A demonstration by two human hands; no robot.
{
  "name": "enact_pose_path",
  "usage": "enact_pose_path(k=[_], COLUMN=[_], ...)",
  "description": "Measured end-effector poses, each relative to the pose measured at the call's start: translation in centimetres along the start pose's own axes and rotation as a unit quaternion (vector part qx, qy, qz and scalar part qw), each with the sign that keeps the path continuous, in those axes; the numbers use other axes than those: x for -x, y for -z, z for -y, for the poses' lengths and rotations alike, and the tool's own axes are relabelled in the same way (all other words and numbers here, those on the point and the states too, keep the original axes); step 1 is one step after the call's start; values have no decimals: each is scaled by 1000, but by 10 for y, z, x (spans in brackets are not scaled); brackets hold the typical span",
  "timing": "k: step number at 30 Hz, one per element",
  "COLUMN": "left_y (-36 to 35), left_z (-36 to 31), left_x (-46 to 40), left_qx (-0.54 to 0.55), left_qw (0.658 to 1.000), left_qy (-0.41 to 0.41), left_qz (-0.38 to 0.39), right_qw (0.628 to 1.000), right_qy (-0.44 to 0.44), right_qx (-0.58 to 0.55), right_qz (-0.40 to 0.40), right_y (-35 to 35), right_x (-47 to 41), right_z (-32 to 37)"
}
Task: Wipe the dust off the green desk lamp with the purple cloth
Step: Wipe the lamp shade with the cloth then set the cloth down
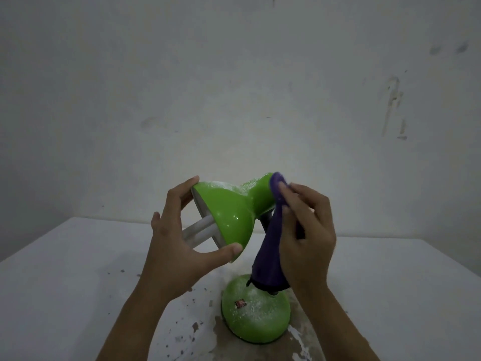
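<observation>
Wiping green lamp [229, 212] | white dust on shade, base | purple cloth [270, 256]

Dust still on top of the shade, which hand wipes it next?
Right hand: it already holds the purple cloth against the green desk lamp's neck. Left hand grips the shade rim.

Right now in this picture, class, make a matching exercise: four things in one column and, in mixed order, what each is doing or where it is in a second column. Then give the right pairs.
Column one:
1. left hand
2. right hand
3. lamp base
4. purple cloth

Column two:
A. stands on the white table, speckled with white dust
B. grips the rim of the green lamp shade
C. hangs down from the back of the shade towards the base
D. presses the cloth against the back end of the shade

Pairs: 1-B, 2-D, 3-A, 4-C
</observation>
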State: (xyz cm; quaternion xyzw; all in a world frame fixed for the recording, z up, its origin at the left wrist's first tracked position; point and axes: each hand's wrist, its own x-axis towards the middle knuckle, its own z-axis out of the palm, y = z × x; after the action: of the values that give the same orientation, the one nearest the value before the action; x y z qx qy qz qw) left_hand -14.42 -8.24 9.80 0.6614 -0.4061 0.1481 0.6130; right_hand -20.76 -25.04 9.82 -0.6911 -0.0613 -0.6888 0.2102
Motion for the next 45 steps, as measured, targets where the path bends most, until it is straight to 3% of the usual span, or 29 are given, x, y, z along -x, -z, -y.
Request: enact_pose_path(k=[2, 4, 10, 16, 19, 22, 29, 36, 39, 43, 45], left_y=[0, 1, 1, 2, 2, 2, 2, 4, 3, 3, 2], left_z=[0, 0, -2, -1, -1, -1, 1, -1, -3, -3, -3], left_x=[0, 0, 2, 2, 1, 0, 1, 1, 1, 1, 2], left_qx=[2, 3, 24, -4, -14, -24, -15, -32, -36, -20, -11], left_qw=[1000, 1000, 1000, 1000, 1000, 1000, 1000, 999, 999, 1000, 1000], left_qy=[0, -2, 0, 1, 2, -2, -7, -1, -7, -13, -15], left_qz=[2, 3, 8, 1, -2, -3, -10, -3, -4, 1, 2], right_qw=[994, 992, 998, 987, 997, 998, 990, 992, 979, 921, 900], right_qy=[82, 83, 14, -158, -56, 21, 10, 36, 106, 188, 195], right_qx=[55, 75, 67, 25, 48, 57, 128, 99, 103, 133, 138], right_qz=[44, 60, -6, -13, -38, -13, 51, 66, 137, 315, 365], right_y=[-6, -12, -17, -8, -3, -7, -17, 4, 19, 26, 25], right_x=[8, 14, 10, -21, -22, -11, 16, -5, -37, -65, -68], right_z=[4, 7, 1, -12, -8, -3, 1, 1, 0, 2, 2])
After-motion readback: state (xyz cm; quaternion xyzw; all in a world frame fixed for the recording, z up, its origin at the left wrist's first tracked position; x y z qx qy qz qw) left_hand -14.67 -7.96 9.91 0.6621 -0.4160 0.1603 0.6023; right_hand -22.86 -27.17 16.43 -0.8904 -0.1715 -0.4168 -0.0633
